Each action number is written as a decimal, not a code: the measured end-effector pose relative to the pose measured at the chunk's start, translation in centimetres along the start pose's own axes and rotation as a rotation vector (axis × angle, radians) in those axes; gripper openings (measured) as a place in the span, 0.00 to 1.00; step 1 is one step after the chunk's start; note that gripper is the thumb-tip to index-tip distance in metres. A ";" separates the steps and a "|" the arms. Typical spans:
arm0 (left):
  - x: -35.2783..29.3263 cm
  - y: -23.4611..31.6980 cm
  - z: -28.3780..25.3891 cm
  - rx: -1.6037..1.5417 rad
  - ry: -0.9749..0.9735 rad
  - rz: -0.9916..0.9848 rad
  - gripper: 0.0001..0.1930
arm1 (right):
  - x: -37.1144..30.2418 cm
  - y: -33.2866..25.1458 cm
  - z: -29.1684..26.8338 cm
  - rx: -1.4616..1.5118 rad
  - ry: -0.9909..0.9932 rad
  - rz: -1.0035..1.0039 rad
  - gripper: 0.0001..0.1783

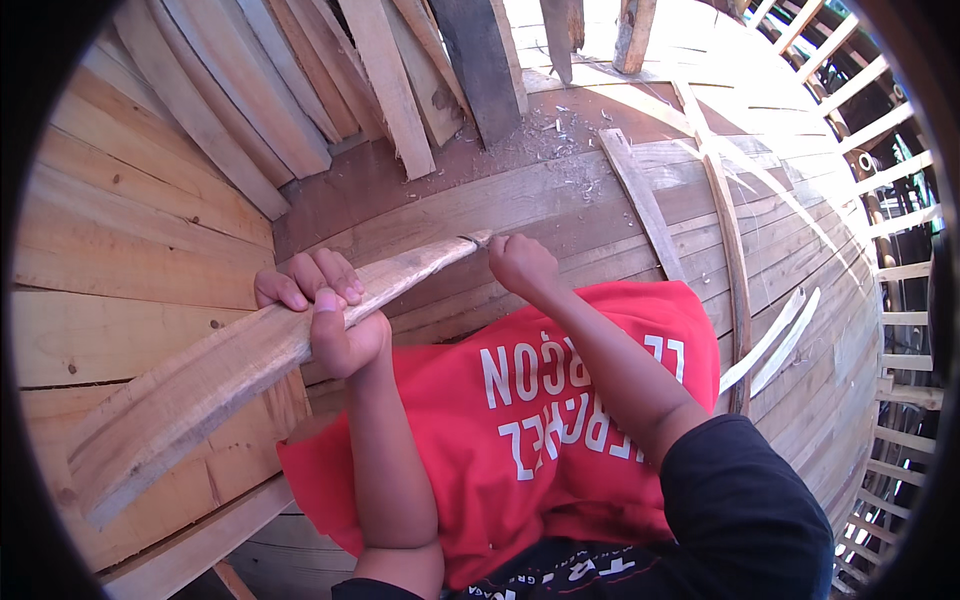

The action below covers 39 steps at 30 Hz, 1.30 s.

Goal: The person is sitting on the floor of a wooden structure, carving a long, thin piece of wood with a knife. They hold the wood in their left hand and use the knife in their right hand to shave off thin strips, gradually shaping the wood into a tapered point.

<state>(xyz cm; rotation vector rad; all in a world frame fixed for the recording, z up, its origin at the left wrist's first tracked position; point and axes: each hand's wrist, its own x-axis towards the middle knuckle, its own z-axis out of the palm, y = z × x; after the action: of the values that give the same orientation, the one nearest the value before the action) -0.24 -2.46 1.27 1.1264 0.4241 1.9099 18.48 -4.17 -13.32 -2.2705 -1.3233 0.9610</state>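
Observation:
A long, curved wooden plank slants across in front of me, broad at the lower left and narrowing to a thin tip by my right hand. My left hand is closed around its middle, fingers over the far edge and thumb on the near side. At the tip, my right hand is a closed fist, with the back of the hand toward me. A thin dark curved strip lies across the plank just short of that fist. Whatever the right fingers hold is hidden.
Rough boards lean along the far side. A plank wall rises at left. Wood shavings litter the plank floor. Loose battens and pale curved strips lie to the right. Red cloth covers my lap.

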 end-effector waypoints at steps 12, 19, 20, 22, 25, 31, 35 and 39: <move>0.5 0.3 -1.1 0.012 0.022 -0.001 0.12 | -0.5 -0.7 0.7 -0.218 0.232 -0.142 0.25; 0.8 0.1 -1.2 0.042 0.049 0.007 0.11 | -0.9 -1.6 -0.3 -0.210 0.246 -0.107 0.29; 0.8 0.1 -1.4 0.002 0.042 -0.005 0.12 | -1.2 -1.8 -0.3 -0.187 0.231 -0.109 0.29; 0.8 0.3 -1.8 -0.076 0.028 -0.033 0.14 | -1.9 -2.1 -0.1 -0.139 0.197 -0.110 0.28; 0.6 0.2 -1.3 0.026 0.018 0.004 0.11 | -2.1 -2.4 0.1 -0.044 0.131 -0.072 0.27; 0.6 0.3 -1.2 0.014 -0.006 -0.006 0.12 | -1.2 -1.5 0.5 -0.137 0.001 -0.152 0.29; 0.8 0.2 -1.1 0.042 0.004 0.002 0.11 | 0.1 -1.5 -1.4 -0.087 0.024 0.027 0.28; 0.9 0.6 -1.4 0.037 -0.004 0.000 0.11 | -1.1 -2.0 -0.9 -0.190 0.121 -0.062 0.26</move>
<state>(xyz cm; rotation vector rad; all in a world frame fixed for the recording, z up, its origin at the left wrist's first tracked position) -1.92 -1.89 1.46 1.1537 0.4589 1.9063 17.50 -4.10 -11.11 -2.3686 -1.4778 0.6913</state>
